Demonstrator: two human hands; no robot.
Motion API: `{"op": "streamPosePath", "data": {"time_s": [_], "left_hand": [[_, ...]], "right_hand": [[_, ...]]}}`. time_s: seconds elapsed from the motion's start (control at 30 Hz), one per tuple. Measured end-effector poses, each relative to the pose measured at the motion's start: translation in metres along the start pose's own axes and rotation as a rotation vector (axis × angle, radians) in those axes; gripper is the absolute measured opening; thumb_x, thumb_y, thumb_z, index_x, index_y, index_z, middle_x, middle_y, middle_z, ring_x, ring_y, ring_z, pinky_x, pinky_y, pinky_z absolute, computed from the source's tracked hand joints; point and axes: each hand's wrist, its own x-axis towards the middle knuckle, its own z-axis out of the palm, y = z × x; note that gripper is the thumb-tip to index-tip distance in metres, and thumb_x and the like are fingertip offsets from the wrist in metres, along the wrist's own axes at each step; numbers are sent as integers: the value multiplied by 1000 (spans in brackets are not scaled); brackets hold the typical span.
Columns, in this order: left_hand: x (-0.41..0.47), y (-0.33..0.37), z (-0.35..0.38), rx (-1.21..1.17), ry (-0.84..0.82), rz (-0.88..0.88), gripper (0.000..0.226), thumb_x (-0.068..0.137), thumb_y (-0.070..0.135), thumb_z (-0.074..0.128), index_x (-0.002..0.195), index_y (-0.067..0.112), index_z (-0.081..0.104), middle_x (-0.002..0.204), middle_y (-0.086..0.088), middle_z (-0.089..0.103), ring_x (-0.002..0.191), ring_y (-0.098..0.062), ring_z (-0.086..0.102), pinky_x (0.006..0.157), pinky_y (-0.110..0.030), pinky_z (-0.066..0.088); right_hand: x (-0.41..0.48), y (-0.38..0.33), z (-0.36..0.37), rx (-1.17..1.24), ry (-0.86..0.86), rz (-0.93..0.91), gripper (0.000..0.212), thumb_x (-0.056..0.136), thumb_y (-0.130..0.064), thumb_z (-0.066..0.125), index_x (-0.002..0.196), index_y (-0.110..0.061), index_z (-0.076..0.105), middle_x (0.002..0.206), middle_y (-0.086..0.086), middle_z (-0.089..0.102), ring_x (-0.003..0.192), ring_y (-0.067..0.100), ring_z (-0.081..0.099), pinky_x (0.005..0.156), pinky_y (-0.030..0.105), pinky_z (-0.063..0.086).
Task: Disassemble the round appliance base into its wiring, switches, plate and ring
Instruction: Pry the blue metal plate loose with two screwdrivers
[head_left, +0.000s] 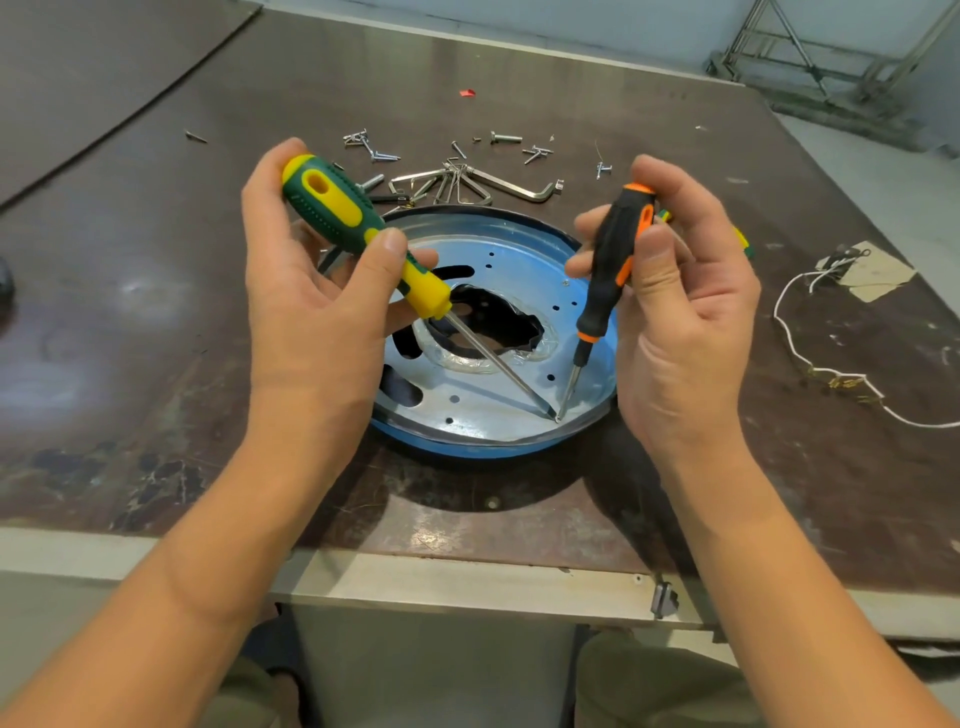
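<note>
Blue-tinted metal, the round base (519, 260) lies mid-worktop towards the front edge. With fingers clenched round each handle, the left hand (311, 301) grips a green-and-yellow screwdriver (343, 213) and the right hand (685, 322) a black-and-orange screwdriver (613, 260). Both tips meet at the base's near rim, seemingly in its seam. White wiring (795, 348) lies by the right edge, with screws (374, 150) and hex keys (467, 182) behind the base.

Bright overhead light, glare on table (130, 291), wide-angle edge distortion.
</note>
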Motion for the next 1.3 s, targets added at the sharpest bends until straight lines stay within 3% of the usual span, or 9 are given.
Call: {"op": "streamPosePath", "data": {"time_s": [0.13,0.2,0.4,0.53,0.6,0.73,0.93,1.13,1.3], "left_hand": [[-1,0,-1,-29,-7,20,81,101,2,55,159,29,5,128,-17,50,94,-29,75,79,-38,62],[0,0,-2,-21,-29,24,75,101,2,55,157,31,14,127,-18,47,93,-31,75,80,-41,62],[2,-2,-4,-13,-28,-6,56,99,2,54,146,24,31,119,-13,44,92,-30,76,80,-42,62],[2,-4,-3,35,-1,18,56,98,3,57,145,22,33,114,-13,46,94,-29,74,78,-38,62],[2,-3,-3,73,8,32,58,95,5,62,142,24,35,115,-23,48,100,-36,68,81,-43,62],[2,-3,-3,132,3,27,66,89,11,73,140,29,35,126,-30,48,110,-40,60,91,-49,57],[2,-3,-4,150,13,16,69,87,10,75,140,30,36,126,-27,51,111,-35,60,92,-45,58],[3,-4,-5,189,25,7,69,87,10,75,141,29,36,117,-18,53,100,-22,64,92,-45,57],[2,-5,-4,243,38,20,71,86,14,75,143,26,35,121,-20,53,100,-23,65,92,-44,57]], "right_hand": [[-2,-5,5,64,12,4,30,101,-31,60,124,-13,57,95,9,57,86,29,55,84,41,46],[-1,-6,7,50,28,-9,33,95,-30,68,123,-14,59,93,5,54,87,27,49,85,37,43],[-2,-1,0,77,0,28,28,110,-6,35,130,-5,53,103,20,65,86,29,65,87,40,52],[-2,-5,6,55,5,-12,31,99,-39,63,121,-16,60,93,6,54,85,33,45,81,47,40],[-2,-5,7,37,15,-16,29,97,-31,68,122,-17,61,91,2,54,83,31,45,79,45,42],[-1,0,-2,46,-10,8,27,110,-6,38,132,-8,54,100,16,65,82,27,61,82,38,52],[-1,-7,7,34,-25,-33,33,99,-37,61,123,-14,58,94,10,52,80,30,46,73,47,44],[-1,-1,1,4,-18,-15,29,110,-8,40,135,-11,53,101,17,65,88,29,62,82,37,53],[-2,-6,7,3,0,-37,36,97,-36,64,124,-14,56,91,17,52,79,36,47,75,43,50]]}}
